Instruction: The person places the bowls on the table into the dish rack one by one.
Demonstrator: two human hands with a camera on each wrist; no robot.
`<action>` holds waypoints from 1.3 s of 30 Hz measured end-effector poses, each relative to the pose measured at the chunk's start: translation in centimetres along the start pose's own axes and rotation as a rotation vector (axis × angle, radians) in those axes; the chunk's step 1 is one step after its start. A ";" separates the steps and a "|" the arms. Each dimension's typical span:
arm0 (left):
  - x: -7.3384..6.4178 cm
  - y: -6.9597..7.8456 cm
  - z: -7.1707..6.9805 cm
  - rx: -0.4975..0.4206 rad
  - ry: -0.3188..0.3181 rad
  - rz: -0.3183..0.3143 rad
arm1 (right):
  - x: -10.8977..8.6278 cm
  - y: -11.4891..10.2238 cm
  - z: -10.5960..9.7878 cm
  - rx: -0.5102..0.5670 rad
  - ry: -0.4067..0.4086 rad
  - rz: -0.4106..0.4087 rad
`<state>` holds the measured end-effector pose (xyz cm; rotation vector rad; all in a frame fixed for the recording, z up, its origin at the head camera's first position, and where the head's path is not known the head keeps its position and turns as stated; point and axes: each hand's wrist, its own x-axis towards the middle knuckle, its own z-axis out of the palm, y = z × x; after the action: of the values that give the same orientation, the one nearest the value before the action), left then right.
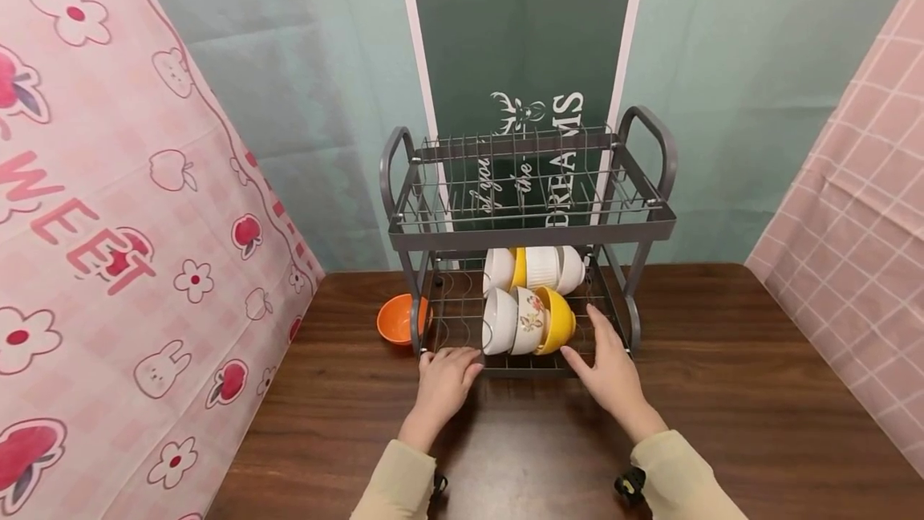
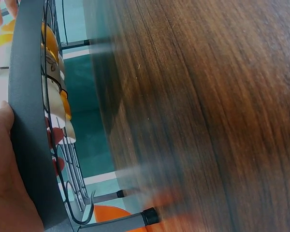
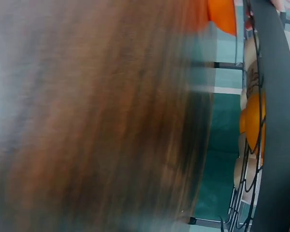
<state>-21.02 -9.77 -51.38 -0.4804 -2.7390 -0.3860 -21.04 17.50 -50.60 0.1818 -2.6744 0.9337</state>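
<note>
A grey two-tier dish rack [image 1: 534, 235] stands on the table. On its lower shelf, a white bowl [image 1: 500, 321], a flower-patterned bowl [image 1: 529, 319] and a yellow bowl [image 1: 557, 319] stand on edge in the front row. Several more bowls, including a ribbed white bowl [image 1: 543, 267], line up behind. My left hand [image 1: 445, 382] rests at the front rail's left part, fingers reaching over it, thumb near the white bowl. Beside the yellow bowl is my right hand [image 1: 613, 371], fingers extended and thumb apart; whether its thumb touches the bowl I cannot tell.
An orange bowl [image 1: 397, 319] sits on the wooden table [image 1: 693, 392], left of the rack. The rack's upper wire shelf [image 1: 530, 183] overhangs the back row of bowls. Patterned cloth [image 1: 166, 223] hangs on the left, and pink checked cloth [image 1: 852, 223] on the right.
</note>
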 end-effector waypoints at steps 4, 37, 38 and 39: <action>0.0 -0.1 -0.1 -0.073 -0.009 -0.021 | -0.7 0.2 0.3 -0.124 -0.008 -0.038; 1.1 -9.5 -1.1 -0.444 0.134 -0.374 | -1.5 1.4 1.7 -0.433 0.081 -0.186; 1.2 -9.7 -0.9 -0.373 0.070 -0.350 | -1.5 1.4 1.7 -0.435 0.081 -0.185; 1.3 -10.0 -0.8 -0.309 0.014 -0.327 | -1.5 1.3 1.8 -0.435 0.082 -0.185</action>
<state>-25.63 -18.70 -52.27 -0.0963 -2.7545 -0.8994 -20.30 17.45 -53.18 0.2781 -2.6522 0.2860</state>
